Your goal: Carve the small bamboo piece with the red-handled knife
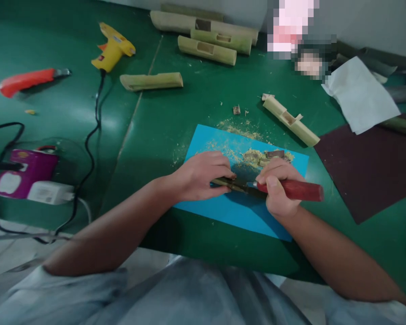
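My left hand (199,176) is closed around a thin dark green bamboo strip (228,183), holding it just above a blue sheet (223,212) on the green table. My right hand (277,189) grips a knife with a red handle (299,190); its blade meets the strip between my two hands. Pale shavings and small cut chips (257,155) lie on the blue sheet just beyond my fingers.
A notched bamboo piece (291,121) lies behind the sheet, with several more bamboo tubes (206,49) at the back. A yellow glue gun (113,47) and a red cutter (27,81) lie at left, near a purple box (29,171) with cables. Dark sandpaper (368,167) and white paper (360,95) are at right.
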`<state>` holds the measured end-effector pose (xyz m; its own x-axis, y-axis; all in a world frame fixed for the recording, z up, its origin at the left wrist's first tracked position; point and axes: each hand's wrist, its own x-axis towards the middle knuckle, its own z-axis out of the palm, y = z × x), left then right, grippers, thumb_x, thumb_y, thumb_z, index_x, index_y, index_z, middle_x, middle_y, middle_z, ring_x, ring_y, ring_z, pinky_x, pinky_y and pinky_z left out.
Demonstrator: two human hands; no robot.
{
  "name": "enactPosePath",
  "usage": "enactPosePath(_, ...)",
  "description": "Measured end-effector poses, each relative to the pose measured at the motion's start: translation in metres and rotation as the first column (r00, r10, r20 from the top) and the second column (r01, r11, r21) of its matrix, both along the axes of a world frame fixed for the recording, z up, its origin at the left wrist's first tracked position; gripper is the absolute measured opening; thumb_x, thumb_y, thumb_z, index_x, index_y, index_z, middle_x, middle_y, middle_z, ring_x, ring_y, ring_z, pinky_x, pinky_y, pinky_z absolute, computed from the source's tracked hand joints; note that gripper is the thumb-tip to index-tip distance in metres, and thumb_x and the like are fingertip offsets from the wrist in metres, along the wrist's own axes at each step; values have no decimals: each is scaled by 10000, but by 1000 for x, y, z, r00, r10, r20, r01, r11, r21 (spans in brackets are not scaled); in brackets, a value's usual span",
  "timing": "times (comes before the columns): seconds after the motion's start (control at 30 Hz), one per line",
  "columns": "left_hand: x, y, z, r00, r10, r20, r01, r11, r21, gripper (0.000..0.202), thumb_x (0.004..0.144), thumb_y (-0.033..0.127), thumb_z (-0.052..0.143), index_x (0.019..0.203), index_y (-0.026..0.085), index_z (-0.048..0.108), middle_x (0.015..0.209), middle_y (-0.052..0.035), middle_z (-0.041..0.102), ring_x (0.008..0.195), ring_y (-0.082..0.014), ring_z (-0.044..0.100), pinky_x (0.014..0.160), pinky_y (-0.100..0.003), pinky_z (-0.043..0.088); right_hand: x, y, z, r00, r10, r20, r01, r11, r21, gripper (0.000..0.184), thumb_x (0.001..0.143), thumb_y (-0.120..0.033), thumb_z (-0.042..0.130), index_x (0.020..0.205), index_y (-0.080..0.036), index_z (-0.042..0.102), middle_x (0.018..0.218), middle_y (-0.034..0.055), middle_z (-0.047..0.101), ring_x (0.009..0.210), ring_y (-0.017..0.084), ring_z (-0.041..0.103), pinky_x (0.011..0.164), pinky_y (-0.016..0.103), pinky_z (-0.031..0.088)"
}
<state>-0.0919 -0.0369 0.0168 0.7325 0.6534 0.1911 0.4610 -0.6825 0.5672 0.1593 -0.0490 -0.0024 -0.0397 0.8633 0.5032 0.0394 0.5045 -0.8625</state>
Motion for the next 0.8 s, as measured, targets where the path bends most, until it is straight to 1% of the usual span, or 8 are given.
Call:
enactPosePath(0.1,1,-2,-1,999,27,-29,-26,1000,11,207,1041,370,699,1111,192,778,1077,-93,822,1006,-239,748,870,-368,539,1,1,0,999,38,-25,-38,999,26,247,1006,-326,698,761,-297,703,699,-27,716,622,181,669,599,367,578)
enactPosePath(0.2,3,-5,0,996,54,-71,-55,998,-5,185,1032,336,702,1117,197,788,1080,-93,820,1013,-245,751,874,-382,545,4,0,0,998,51,21,-52,998,28,210,1001,-323,703,792,-310,712,724,-30,734,651,193,690,629,386,607)
enactPosePath(0.3,4,-7,-1,996,67,-58,-69,997,-20,177,1013,339,727,1091,197,796,1071,-93,817,1004,-245,750,866,-383,559,5,-1,0,998,59,37,-60,998,7,187,1006,-357,717,821,-330,718,759,-30,757,665,200,697,648,400,631)
enactPosePath(0.4,6,-8,-1,995,79,-67,-81,996,-28,159,981,330,759,1057,196,796,1049,-89,808,993,-240,742,846,-366,552,5,-1,-1,998,57,34,-59,998,31,183,1012,-427,722,854,-337,744,820,-17,777,711,207,725,709,415,665)
enactPosePath(0.47,7,-8,0,992,91,-83,-94,995,-36,155,970,316,757,1059,195,798,1049,-87,804,991,-238,738,844,-359,545,4,-1,-1,997,66,38,-68,997,45,216,1027,-444,709,849,-328,742,825,-5,776,720,208,731,703,408,660)
enactPosePath(0.63,11,-10,4,985,131,-111,-137,989,-50,181,927,307,788,1064,191,798,1058,-84,813,997,-248,748,863,-367,566,3,1,6,990,104,92,-113,988,104,167,1004,-359,734,849,-300,726,814,-10,781,707,182,734,699,355,638)
enactPosePath(0.7,10,-13,8,986,151,-77,-153,988,-25,256,933,368,802,1122,196,796,1129,-104,825,1041,-268,763,900,-396,595,3,1,9,990,82,117,-97,987,127,114,985,-327,741,877,-293,734,837,0,791,739,190,750,734,368,645)
enactPosePath(0.8,12,-19,19,966,236,108,-241,970,38,418,994,531,752,1255,205,768,1170,-126,826,1082,-268,774,948,-410,627,4,0,14,986,-9,169,-25,980,197,40,964,-321,761,979,-286,750,906,23,793,798,206,754,759,389,644)
